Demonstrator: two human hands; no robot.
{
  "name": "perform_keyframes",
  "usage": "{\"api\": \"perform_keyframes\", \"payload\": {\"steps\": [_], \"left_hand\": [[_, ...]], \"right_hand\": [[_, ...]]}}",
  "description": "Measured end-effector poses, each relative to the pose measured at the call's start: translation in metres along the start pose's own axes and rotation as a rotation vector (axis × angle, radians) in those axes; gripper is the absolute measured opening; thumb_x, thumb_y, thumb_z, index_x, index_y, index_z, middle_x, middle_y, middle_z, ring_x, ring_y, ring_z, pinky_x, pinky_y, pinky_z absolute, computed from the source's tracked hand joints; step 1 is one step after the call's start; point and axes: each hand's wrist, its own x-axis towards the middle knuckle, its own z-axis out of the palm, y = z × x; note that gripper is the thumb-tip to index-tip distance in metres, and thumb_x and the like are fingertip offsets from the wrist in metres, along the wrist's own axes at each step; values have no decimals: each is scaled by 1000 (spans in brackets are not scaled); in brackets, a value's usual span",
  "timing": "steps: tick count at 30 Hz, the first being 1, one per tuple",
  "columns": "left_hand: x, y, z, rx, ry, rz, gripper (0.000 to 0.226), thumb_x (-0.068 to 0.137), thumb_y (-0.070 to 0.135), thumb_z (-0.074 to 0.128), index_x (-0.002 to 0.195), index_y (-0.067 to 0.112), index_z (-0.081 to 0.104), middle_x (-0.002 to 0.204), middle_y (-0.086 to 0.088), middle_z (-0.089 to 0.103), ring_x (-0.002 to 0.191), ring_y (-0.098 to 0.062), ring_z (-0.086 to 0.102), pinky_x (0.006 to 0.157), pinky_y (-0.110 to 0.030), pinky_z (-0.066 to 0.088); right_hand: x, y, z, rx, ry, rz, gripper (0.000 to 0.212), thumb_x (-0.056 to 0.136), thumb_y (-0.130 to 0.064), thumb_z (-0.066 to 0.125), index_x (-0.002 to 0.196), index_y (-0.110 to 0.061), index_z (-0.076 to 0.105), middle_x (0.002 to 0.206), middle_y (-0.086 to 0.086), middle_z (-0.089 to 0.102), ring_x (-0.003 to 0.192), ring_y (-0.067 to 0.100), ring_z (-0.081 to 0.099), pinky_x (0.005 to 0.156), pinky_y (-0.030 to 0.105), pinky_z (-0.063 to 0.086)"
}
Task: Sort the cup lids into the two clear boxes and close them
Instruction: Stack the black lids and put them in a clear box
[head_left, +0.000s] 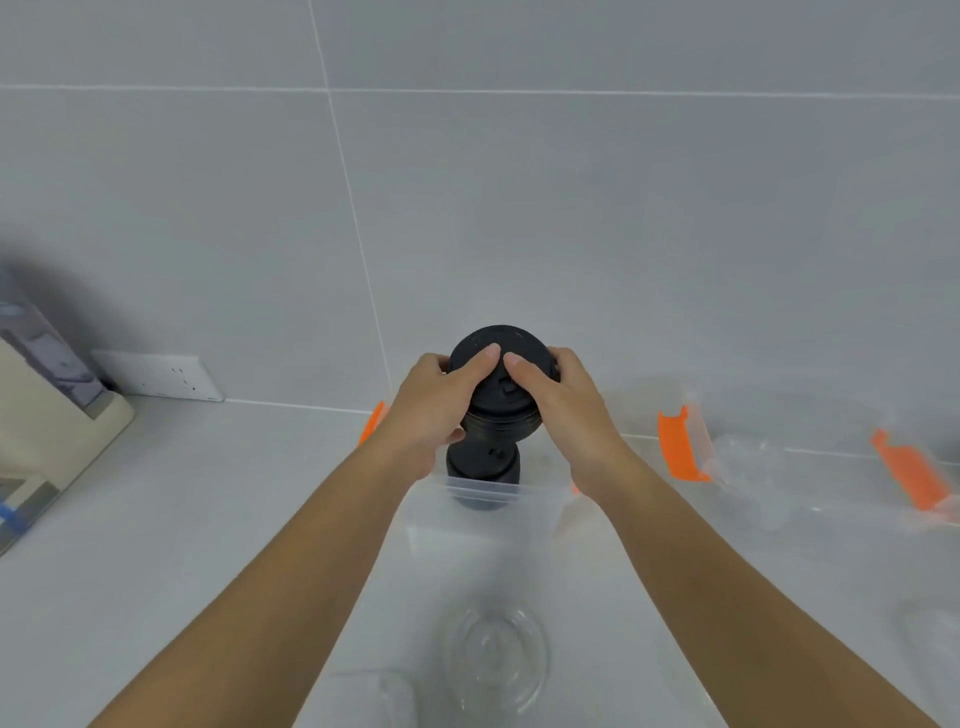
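1. While both hands clasp a stack of black lids (497, 384) above the near clear box (483, 525), left hand (436, 410) and right hand (566, 410) curl their fingers shut round it; lowering it straight should keep it together.
2. Counted: one black stack (lids uncountable), two clear boxes, one clear lid (493, 654) nearest the camera.

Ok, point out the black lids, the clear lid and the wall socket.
black lids (498, 389), head view, top face of stack.
clear lid (493, 652), head view, its centre.
wall socket (161, 375), head view, white faceplate.
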Motion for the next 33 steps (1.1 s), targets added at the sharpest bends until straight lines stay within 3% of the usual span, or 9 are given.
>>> {"api": "perform_keyframes", "payload": {"steps": [7, 11, 14, 17, 19, 25, 29, 31, 33], "left_hand": [[56, -19, -4, 41, -51, -178, 40, 89, 37, 58, 117, 8, 59, 116, -7, 65, 106, -23, 59, 92, -45, 50], [71, -34, 0, 22, -41, -250, 41, 89, 32, 58, 122, 9, 55, 111, -2, 60, 93, -18, 54, 80, -39, 47], [80, -41, 3, 4, -44, -280, 42, 89, 30, 58, 125, 9, 52, 108, -3, 58, 79, -13, 53, 70, -34, 45], [86, -47, 5, 8, -44, -308, 42, 89, 31, 58, 125, 10, 52, 119, -5, 59, 98, -22, 53, 93, -47, 46], [88, -50, 5, 13, -48, -326, 43, 88, 33, 59, 125, 11, 52, 124, -7, 59, 104, -24, 52, 98, -51, 44], [90, -56, 4, 3, -50, -354, 46, 85, 37, 61, 125, 15, 54, 126, -5, 59, 116, -27, 53, 97, -53, 44], [86, -56, 2, 18, -67, -369, 47, 86, 38, 60, 126, 16, 54, 127, -6, 58, 115, -28, 52, 82, -45, 46], [85, -55, 2, 9, -71, -375, 45, 87, 38, 58, 126, 17, 55, 128, -6, 57, 111, -27, 52, 76, -41, 45], [82, -53, 1, 5, -70, -374, 45, 88, 38, 56, 128, 18, 54, 132, -5, 54, 110, -26, 48, 79, -40, 42]], "right_hand": [[43, 28, 18, -92, -48, 196, 35, 90, -38, 54, 115, -14, 48, 100, -4, 58, 83, 4, 54, 62, 19, 40], [55, 47, 24, -103, -66, 300, 40, 89, -39, 56, 120, -15, 48, 117, 2, 60, 102, 17, 57, 74, 25, 42], [61, 56, 25, -118, -77, 360, 39, 88, -40, 56, 119, -16, 48, 120, 3, 60, 105, 19, 58, 71, 27, 42], [64, 60, 25, -143, -78, 371, 39, 89, -39, 56, 119, -16, 49, 120, 3, 60, 105, 19, 58, 72, 27, 43], [64, 61, 24, -158, -75, 379, 40, 89, -39, 55, 121, -16, 48, 121, 2, 59, 106, 20, 58, 74, 28, 43], [61, 59, 23, -177, -93, 397, 41, 92, -39, 51, 126, -17, 45, 111, -3, 53, 83, 10, 49, 55, 20, 32], [60, 60, 23, -203, -117, 429, 43, 92, -40, 51, 128, -16, 45, 112, -1, 53, 80, 9, 47, 54, 21, 30], [59, 59, 24, -220, -119, 428, 47, 92, -40, 50, 132, -16, 43, 124, 1, 54, 80, 5, 49, 59, 21, 33], [58, 59, 23, -245, -117, 412, 60, 92, -42, 50, 143, -17, 32, 142, 2, 44, 106, 14, 52, 79, 24, 35]]}}
